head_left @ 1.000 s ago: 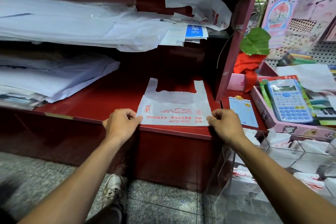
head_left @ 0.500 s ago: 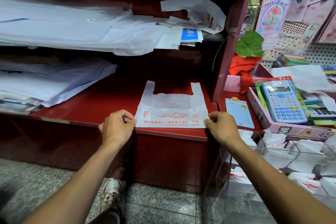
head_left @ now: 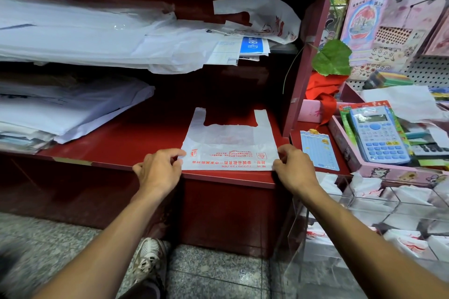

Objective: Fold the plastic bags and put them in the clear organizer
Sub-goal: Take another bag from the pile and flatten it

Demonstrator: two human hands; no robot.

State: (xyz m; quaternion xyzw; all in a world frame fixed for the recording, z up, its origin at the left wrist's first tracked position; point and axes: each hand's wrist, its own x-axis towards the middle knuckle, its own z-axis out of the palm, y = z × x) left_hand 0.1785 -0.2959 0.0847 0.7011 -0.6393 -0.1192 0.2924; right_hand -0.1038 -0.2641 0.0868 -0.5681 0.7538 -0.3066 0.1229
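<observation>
Fold step starting: bag (head_left: pixel 229 145) flat on red shelf (head_left: pixel 116 145), handles toward 12 o'clock, left hand (head_left: pixel 159 170) and right hand (head_left: pixel 295 170) each seemingly pinching a near corner in narrow grip; next, fold away, then clear organizer (head_left: pixel 364 204) at 4 o'clock.

Small stationery shop. Evidenced by pegboard wall (head_left: pixel 418 65) hung with packaged sticker sheets (head_left: pixel 364 17), boxed calculator (head_left: pixel 379 136) on display, stacked paper stock (head_left: pixel 73 36) on red shelving (head_left: pixel 136 143), printed carrier bag (head_left: pixel 230 145).
</observation>
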